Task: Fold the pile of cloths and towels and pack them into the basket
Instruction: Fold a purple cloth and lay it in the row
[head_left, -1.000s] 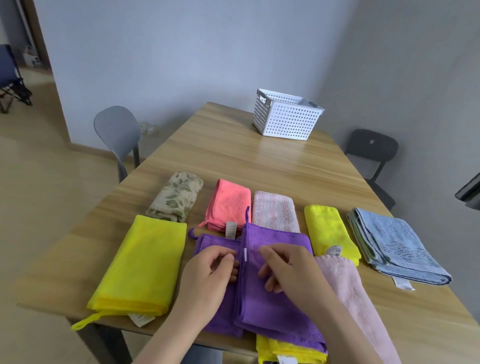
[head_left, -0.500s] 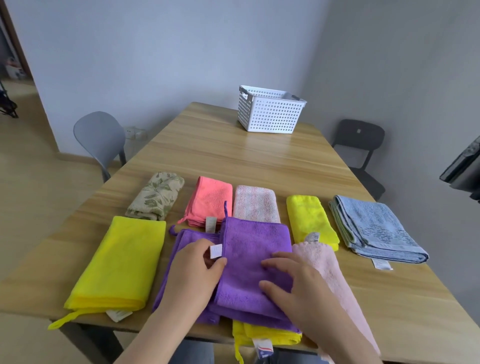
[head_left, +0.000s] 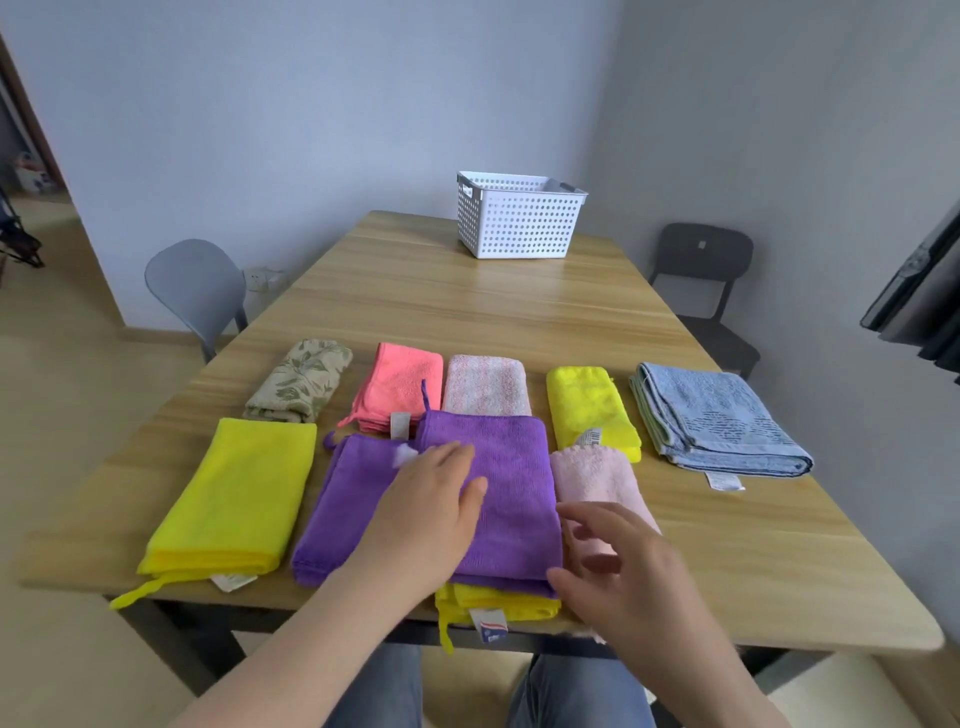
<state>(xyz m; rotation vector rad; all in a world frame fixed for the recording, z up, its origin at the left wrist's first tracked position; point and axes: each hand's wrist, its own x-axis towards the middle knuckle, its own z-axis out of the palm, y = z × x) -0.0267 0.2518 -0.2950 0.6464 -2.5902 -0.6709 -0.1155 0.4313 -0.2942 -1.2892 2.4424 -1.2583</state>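
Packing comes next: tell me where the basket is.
Head view: the white basket stands at the far end of the table, slightly right of centre, beyond the folded cloths, with the dark chair to its right.

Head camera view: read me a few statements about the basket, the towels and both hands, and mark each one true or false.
1. The white basket stands at the far end of the table. True.
2. The blue towel lies in the basket. False: it lies folded on the table, at the right.
3. The left hand rests on a purple cloth. True.
4. The right hand grips the blue towel. False: it holds nothing, its fingers spread over the pale pink cloth.
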